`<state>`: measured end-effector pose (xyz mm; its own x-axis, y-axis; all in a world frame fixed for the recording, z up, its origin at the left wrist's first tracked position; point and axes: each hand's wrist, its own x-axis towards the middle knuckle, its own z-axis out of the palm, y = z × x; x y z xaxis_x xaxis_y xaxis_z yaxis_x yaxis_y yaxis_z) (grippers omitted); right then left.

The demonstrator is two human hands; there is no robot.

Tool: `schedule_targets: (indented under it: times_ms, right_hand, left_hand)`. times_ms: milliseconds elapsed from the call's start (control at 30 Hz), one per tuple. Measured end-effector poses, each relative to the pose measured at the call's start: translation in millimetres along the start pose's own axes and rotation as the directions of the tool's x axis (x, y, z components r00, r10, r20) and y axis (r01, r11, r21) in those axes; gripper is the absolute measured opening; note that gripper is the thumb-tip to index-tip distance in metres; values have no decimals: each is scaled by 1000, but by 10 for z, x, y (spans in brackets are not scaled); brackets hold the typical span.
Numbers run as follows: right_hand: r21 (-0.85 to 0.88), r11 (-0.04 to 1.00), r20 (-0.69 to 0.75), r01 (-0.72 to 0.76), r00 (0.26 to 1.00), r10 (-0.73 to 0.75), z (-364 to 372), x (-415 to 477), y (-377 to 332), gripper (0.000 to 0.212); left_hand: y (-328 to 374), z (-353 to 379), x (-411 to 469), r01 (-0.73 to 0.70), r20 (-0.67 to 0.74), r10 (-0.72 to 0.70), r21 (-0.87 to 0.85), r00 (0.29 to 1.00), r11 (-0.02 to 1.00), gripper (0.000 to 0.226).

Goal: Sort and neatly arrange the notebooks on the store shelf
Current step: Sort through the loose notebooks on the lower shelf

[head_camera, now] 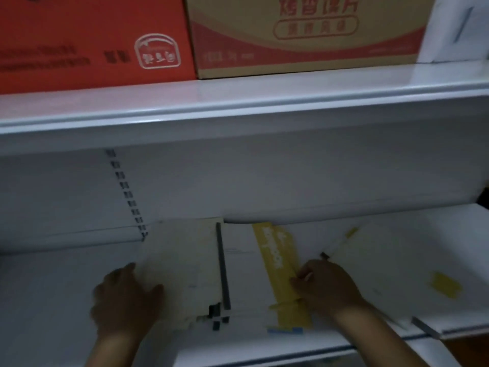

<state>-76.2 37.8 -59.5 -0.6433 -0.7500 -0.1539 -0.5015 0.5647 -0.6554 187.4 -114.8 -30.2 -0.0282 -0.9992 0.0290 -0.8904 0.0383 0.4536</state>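
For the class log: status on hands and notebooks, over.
Left hand rests on cream notebook. Right hand at yellow-banded notebook's edge, grip unclear. White notebook beside it lies askew.

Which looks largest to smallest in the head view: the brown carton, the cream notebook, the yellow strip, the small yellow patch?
1. brown carton, largest even though the frame cuts it off
2. cream notebook
3. yellow strip
4. small yellow patch

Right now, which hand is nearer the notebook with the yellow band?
Right. The right hand lies on the yellow-banded notebook, at the band's right edge. The left hand rests further left on the cream notebook, beyond its dark spine.
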Motion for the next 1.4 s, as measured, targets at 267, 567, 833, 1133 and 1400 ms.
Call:
schedule_targets:
  times_ms: [267, 567, 833, 1133, 1400]
  right_hand:
    - [107, 947, -421, -302, 849, 318, -972, 21, 1264, 67]
    - [-297, 885, -278, -360, 919, 280, -1204, -179, 1607, 93]
    - [-53, 932, -162, -359, 924, 346, -1429, -420, 1711, 39]
    - [-221, 913, -203, -342, 932, 300, -1079, -432, 1356, 49]
    - [-109, 908, -186, -405, 906, 381, -933, -233, 2130, 55]
  left_hand:
    - [1353, 396, -349, -507, 46, 587, -454, 808, 733, 29]
    - [2310, 1555, -1085, -726, 518, 625, -11, 584, 688, 86]
    - [2314, 1443, -1105, -425, 677, 569, -392, 467, 816, 29]
    - [1473, 424, -535, -39, 462, 476, -686, 748, 726, 23]
    - [386, 55, 87, -6, 107, 90, -610, 990, 793, 22]
